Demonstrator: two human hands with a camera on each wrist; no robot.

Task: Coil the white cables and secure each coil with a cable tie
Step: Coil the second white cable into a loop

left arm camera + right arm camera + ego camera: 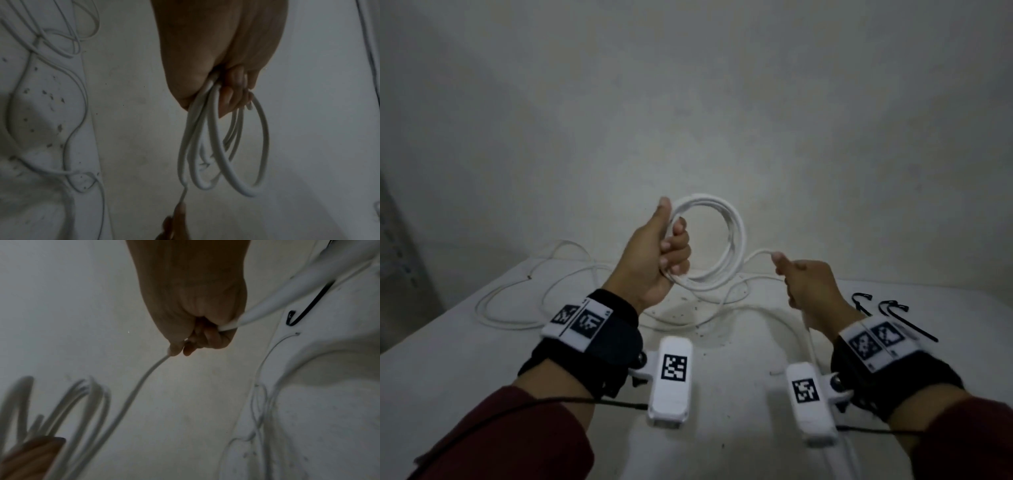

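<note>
A white worktop is standing against a pale wall, with dark specks scattered over its middle. Loose white cable is lying in wide slack loops across the far left of the worktop and trailing on toward the right.

The left hand is being held up above the worktop, its grip clenched round a coil of white cable made of several round turns, thumb pointing up along the coil's left side. The left wrist view is showing the turns hanging out of the curled fingers.

The right hand is sitting just right of the coil, its grip pinching the free run of the same cable between thumb and fingertips, while the rest of the cable is passing out of the fist and down toward the person.

Two black cable ties are lying side by side on the worktop, near the right wrist.
</note>
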